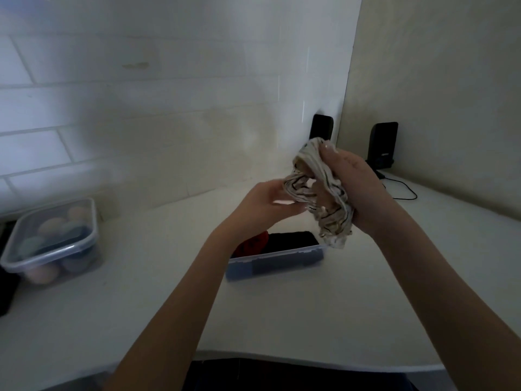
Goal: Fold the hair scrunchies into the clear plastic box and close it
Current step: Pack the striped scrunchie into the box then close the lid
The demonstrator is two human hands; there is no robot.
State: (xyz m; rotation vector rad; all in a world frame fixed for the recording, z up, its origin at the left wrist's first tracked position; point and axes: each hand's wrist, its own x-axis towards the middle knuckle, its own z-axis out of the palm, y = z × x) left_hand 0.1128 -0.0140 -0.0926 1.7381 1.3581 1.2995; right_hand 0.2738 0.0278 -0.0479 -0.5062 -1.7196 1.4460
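A cream scrunchie with thin dark stripes (329, 207) is held in the air above the table. My right hand (355, 187) grips its right side, fingers curled round the fabric. My left hand (267, 204) pinches its left end. Below the hands sits the clear plastic box (282, 263), open, with a red scrunchie (253, 244) and a black one (293, 239) inside. No lid for this box is in view.
A second clear box (17, 261) with its lid on, holding several pastel scrunchies, stands at the left on the white table (169, 306). Two black speakers (321, 127) (383, 142) with a cable stand in the back right corner. The table's front edge curves near me.
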